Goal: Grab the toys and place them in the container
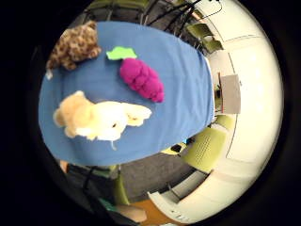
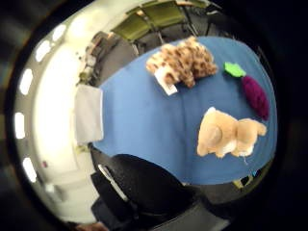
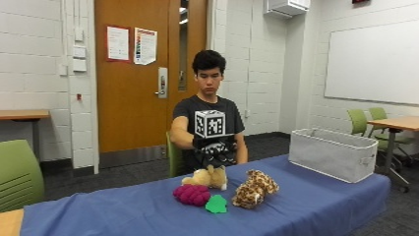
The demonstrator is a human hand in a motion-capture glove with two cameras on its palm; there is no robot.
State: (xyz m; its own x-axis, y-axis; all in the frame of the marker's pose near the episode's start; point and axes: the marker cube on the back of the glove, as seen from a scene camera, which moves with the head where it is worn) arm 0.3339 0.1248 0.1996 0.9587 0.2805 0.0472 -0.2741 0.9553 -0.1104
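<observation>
1. Nearest the outside camera, a green felt leaf (image 3: 216, 204) lies on the blue-covered worktop (image 3: 98, 211), attached to a magenta plush grape bunch (image 3: 192, 194).
2. Just beside the leaf sits a spotted leopard plush (image 3: 254, 188).
3. Behind the grapes, a tan and cream plush animal (image 3: 206, 178) lies on the cloth.
4. Above that tan plush hangs the gloved right hand (image 3: 215, 152), fingers pointing down and relaxed, holding nothing; whether it touches the plush is unclear.
5. A light grey fabric container (image 3: 332, 153) stands well apart at the worktop's far end.
6. Both palm views look down on all three toys.
</observation>
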